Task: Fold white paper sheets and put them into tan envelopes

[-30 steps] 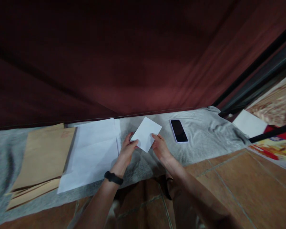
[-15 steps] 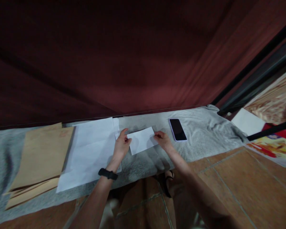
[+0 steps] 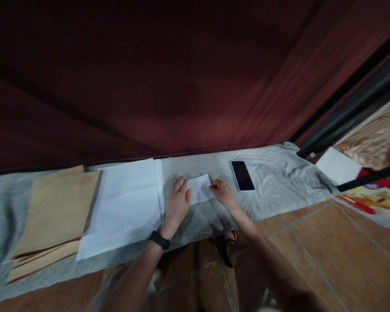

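Observation:
A small white sheet of folded paper [image 3: 199, 189] lies on the grey cloth between my two hands. My left hand [image 3: 178, 203], with a dark band on its wrist, rests over the paper's left end and hides it. Its fingers are stretched forward and a little apart. At the paper's right edge, my right hand [image 3: 222, 192] pinches the corner between thumb and fingers. Larger white sheets [image 3: 126, 203] lie in a stack just left of my left hand. A phone [image 3: 242, 176] with a dark screen lies beyond my right hand.
Brown paper envelopes [image 3: 56, 208] are piled at the far left. The grey cloth [image 3: 279, 182] covers a narrow surface against a dark red fabric wall [image 3: 188, 86]. Black bars [image 3: 354, 82] and a colourful printed box [image 3: 373, 197] stand right. Tiled floor [image 3: 325, 242] lies below.
My left hand has moved right from the paper's left edge and now lies over that end, so less paper shows. My right hand stays at the right edge.

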`<action>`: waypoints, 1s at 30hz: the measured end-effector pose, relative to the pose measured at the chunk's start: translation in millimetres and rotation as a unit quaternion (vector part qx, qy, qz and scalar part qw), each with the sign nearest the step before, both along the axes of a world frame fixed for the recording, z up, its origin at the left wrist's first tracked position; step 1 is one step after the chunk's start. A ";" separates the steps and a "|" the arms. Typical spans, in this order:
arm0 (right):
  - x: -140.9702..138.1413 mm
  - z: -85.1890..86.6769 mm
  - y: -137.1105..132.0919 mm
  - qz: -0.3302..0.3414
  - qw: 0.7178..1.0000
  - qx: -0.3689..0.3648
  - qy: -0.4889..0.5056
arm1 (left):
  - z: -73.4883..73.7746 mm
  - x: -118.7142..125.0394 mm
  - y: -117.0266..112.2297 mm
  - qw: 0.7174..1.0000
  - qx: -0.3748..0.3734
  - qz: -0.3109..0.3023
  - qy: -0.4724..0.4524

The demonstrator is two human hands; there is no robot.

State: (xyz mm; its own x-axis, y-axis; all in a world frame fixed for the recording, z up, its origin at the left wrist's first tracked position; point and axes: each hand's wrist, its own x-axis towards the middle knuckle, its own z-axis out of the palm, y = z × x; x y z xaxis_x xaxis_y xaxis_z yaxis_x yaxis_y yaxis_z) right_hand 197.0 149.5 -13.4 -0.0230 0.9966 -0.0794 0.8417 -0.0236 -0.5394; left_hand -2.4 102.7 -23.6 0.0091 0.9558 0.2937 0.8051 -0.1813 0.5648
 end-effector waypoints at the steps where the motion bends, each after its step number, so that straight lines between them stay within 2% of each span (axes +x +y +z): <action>1: -0.3 1.1 -1.2 0.001 1.000 0.002 -0.010 | -1.6 6.2 -4.1 1.000 -0.004 -0.022 0.018; 6: -2.9 6.4 -10.0 -0.005 0.998 0.008 -0.061 | -7.2 27.1 -19.8 0.992 -0.017 -0.070 0.108; 9: -8.4 8.3 -13.8 0.001 0.996 0.058 -0.074 | -9.8 30.5 -21.9 0.989 -0.010 -0.069 0.129; 11: -15.8 7.6 -14.9 0.041 0.993 0.105 -0.043 | -12.3 31.0 -21.6 0.989 -0.005 -0.067 0.132; 15: -36.1 -1.6 -19.0 0.186 0.970 0.147 0.048 | -19.9 29.2 -21.1 0.988 -0.012 -0.084 0.132; 19: -48.6 -14.7 -25.9 0.260 0.955 0.139 0.019 | -26.6 25.7 -21.6 0.988 -0.017 -0.099 0.116; 30: -43.6 -26.1 -27.6 0.228 0.960 0.143 -0.068 | -28.3 18.0 -17.6 0.989 -0.033 -0.020 0.141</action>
State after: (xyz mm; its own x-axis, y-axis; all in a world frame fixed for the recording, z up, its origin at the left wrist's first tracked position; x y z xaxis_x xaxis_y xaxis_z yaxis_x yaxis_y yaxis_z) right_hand 153.4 121.9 -39.6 -0.4721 0.8663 0.1635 0.7923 0.4982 -0.3521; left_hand 15.6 85.2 -51.9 0.1198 0.9703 0.2101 0.9255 -0.1857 0.3301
